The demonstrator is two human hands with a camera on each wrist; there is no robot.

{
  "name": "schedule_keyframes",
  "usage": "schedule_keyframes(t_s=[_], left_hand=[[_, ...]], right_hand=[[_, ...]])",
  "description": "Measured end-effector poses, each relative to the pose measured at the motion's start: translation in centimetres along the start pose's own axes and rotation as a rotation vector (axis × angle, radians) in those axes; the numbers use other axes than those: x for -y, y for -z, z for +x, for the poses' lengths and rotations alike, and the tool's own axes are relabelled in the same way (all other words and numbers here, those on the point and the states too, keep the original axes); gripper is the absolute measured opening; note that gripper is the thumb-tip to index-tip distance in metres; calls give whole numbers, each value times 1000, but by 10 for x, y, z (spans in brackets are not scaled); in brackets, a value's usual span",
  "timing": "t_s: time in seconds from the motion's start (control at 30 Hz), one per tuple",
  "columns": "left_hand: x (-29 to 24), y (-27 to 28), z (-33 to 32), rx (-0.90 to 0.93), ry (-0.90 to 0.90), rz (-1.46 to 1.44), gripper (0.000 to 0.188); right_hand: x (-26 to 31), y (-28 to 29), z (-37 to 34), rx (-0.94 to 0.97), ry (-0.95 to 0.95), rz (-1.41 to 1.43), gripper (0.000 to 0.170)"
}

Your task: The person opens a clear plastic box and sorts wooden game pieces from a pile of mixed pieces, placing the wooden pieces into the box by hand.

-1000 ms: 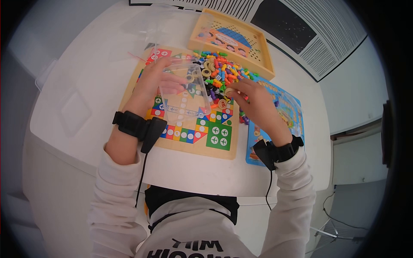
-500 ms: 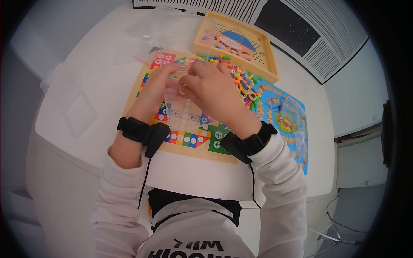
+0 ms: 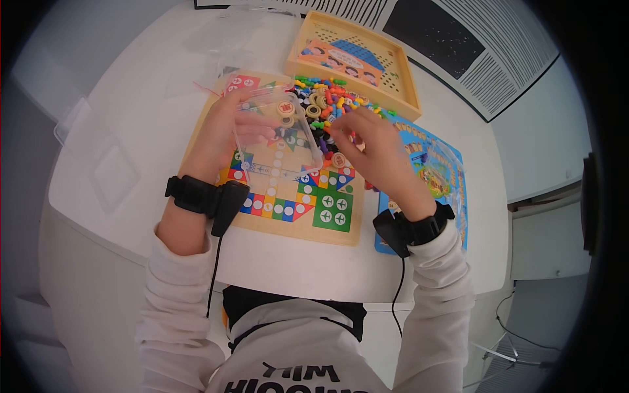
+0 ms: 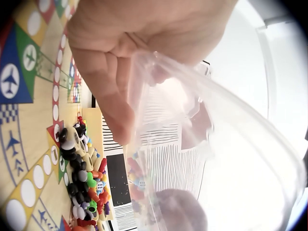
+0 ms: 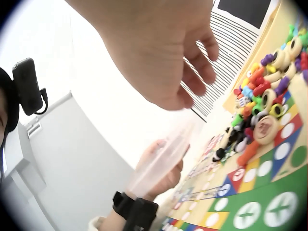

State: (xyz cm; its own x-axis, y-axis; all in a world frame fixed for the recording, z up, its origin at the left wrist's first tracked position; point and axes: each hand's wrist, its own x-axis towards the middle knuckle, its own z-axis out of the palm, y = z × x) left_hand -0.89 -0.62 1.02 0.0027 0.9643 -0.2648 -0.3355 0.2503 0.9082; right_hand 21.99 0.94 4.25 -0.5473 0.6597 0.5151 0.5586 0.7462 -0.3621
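My left hand (image 3: 226,128) grips a clear plastic box (image 4: 216,91) by its side, thumb on one face and fingers behind, tilted above the game board (image 3: 262,226). Through the box's clear wall show round wooden chess pieces (image 3: 285,108), the upper one marked in red. Over the right side of a mixed pile of game pieces (image 3: 324,98) hovers my right hand (image 3: 377,144). Its fingers (image 5: 204,72) are loosely bent, with nothing seen between them in the right wrist view. Another wooden chess piece (image 5: 265,129) lies at the pile's near edge.
Behind the pile stands a shallow wooden tray (image 3: 409,98) with a picture card (image 3: 344,62) in it. To the right lies a blue game board (image 3: 452,177) with clear plastic on it. A clear lid-like sheet (image 3: 118,170) rests on the white table at left.
My right hand carried a wooden chess piece from the pile to the box, then came back right over the pile without it. A red-marked piece now shows through the box, which my left hand still holds.
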Motion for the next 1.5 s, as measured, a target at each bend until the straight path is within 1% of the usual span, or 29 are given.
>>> schedule_keyframes(t_s=[0.07,0.2,0.3,0.4,0.5,0.57,0.67,0.8,0.87,0.9,0.97,1.0,1.07,1.1,1.17,1.2,1.27,1.3,1.37,1.4,1.5], left_hand=[[-1,1,0,2,-45,-4,46],[2,-1,1,9,-73,2,48],[0,0,-1,26,-50,17,48],[-1,-2,-2,22,-52,29,47],[0,-1,-1,-4,-27,21,46],[1,0,-1,20,-10,9,50],[0,-2,-1,28,-19,38,45],[2,-1,-2,33,-27,24,48],[2,-1,-2,61,-45,41,46],[2,-1,-2,56,-47,38,46],[0,-3,-4,73,-16,59,44],[0,-3,-5,72,-13,59,44],[0,-6,-4,109,8,49,42],[2,-10,-4,115,8,53,42],[5,-15,-4,80,21,-28,42],[7,-15,-4,81,21,-23,42],[9,-14,-4,122,-2,-5,42],[9,-14,-4,123,-1,-4,42],[6,-13,-4,86,30,23,44],[4,-13,-6,85,30,20,44],[0,-11,-7,142,21,11,47]], right_hand=[[-4,2,-19,297,-103,-152,10],[-12,-13,-39,303,-133,-162,12],[-15,-16,-39,270,-103,-177,14],[-13,-15,-37,321,-96,-199,13],[-6,-14,-42,342,-101,-247,11],[-6,-20,-48,376,-88,-382,14],[-10,-22,-47,357,-88,-315,17],[-7,-16,-42,370,-61,-296,20],[-3,-12,-39,340,-203,-116,21],[-1,-7,-35,343,-197,-115,21],[10,10,-16,314,-274,6,19],[16,13,-9,316,-275,8,19],[30,9,6,188,-108,283,15],[34,0,11,182,-112,281,15],[40,-24,21,136,240,96,14],[39,-33,25,131,239,97,14],[36,-46,32,-20,435,-248,15],[35,-46,32,-21,434,-248,15],[36,-40,34,-49,320,-190,14],[34,-36,33,-46,322,-191,14],[19,-16,25,-80,168,-112,8]])
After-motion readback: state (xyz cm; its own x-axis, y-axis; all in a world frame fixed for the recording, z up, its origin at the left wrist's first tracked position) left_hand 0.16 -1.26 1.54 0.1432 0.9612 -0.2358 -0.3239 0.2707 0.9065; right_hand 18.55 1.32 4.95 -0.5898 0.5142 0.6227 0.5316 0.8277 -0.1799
